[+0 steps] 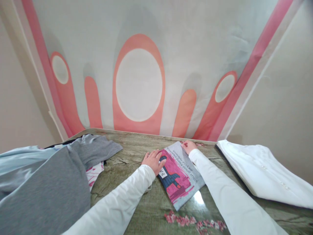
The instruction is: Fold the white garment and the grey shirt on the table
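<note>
A grey T-shirt (195, 179), folded into a narrow rectangle with its pink and dark printed picture and lettering facing up, lies aslant on the table in front of me. My left hand (153, 162) rests on the shirt's left edge, fingers stretched out flat and partly over the print. At the far right corner of the same shirt, my right hand (188, 146) is closed, its fingertips pinching the cloth by the edge. Part of the lower right edge runs beneath my right sleeve.
A loose pile with a grey garment (56, 176) on top, light blue and patterned cloth below, covers the table's left side. Folded white clothing (264, 169) sits at the right. The wood-patterned table (127, 148) meets a backdrop (102, 42) with pink shapes.
</note>
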Available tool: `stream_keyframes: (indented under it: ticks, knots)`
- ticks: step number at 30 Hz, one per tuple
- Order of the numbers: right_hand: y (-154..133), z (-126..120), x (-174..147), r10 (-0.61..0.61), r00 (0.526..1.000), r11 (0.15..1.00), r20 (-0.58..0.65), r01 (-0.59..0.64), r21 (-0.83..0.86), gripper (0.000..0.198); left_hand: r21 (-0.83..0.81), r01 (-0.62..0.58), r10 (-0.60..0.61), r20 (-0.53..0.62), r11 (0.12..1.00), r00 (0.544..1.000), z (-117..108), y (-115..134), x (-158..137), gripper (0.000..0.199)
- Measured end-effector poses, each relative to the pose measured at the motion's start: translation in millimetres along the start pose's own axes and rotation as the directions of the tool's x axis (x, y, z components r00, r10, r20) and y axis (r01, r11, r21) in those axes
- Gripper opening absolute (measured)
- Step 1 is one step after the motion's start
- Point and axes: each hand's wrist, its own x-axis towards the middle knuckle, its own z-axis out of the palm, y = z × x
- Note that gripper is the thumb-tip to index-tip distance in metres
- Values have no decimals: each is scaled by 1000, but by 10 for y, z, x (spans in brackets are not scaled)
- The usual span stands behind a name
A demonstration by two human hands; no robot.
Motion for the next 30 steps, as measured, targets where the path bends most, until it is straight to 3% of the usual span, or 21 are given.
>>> stream_keyframes:
  ticks: [9, 13, 18, 20, 24, 27, 30]
  knots:
    - [-65, 56, -153, 38, 997, 997, -65, -42, -62, 26, 33, 0, 1, -31, 999, 1000, 12, 20, -17, 48]
    - [-13, -73, -153, 31, 999, 996, -16, -33, -87, 30, 30, 6, -6, -18, 1000, 1000, 27, 4, -16, 48]
    - [261, -318, -275, 16, 994, 994, 108, -4, -109, 29, 34, 29, -28, -25, 999, 999, -62, 49, -23, 46]
    - [395, -408, -399, 7, 989, 993, 146, 11, -119, 27, 37, -7, 8, -37, 999, 999, -160, 153, -47, 43]
    - [571, -551, -698, 1, 980, 991, 198, 25, -128, 30, -69, -203, 205, 32, 977, 978, -344, 553, -187, 47]
    - [574, -634, -916, -42, 968, 995, 246, 64, -81, 29, -173, -290, 311, 111, 941, 944, -384, 881, -356, 62]
    - [484, -691, -1179, -91, 959, 995, 269, 100, -19, 22, -215, -344, 384, 188, 914, 904, -399, 1058, -488, 79]
